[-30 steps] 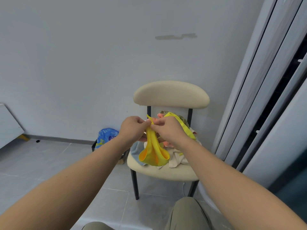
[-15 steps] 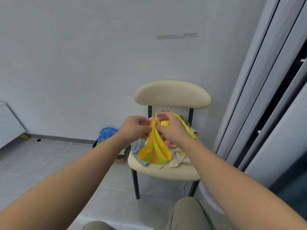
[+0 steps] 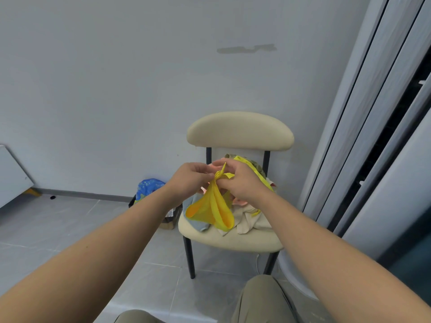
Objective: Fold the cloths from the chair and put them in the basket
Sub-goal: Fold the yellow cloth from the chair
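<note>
A yellow cloth hangs in loose folds above the seat of a cream chair. My left hand and my right hand meet at its top and both pinch its gathered upper edge. Behind and under the hands a pile of cloths lies on the seat: beige, pink, pale blue, olive and a yellow strip. A dark basket stands on the floor left of the chair, mostly hidden by my left forearm, with a blue patterned cloth showing above it.
The chair stands against a grey wall. Sliding door frames run down the right side. A white panel leans at the far left. Grey floor tiles lie left of the chair. My knees show at the bottom edge.
The cloth's top corners have been gathered closer together between my fingers, and the hanging part has spread a little wider. Both hands stay at the same place above the seat.
</note>
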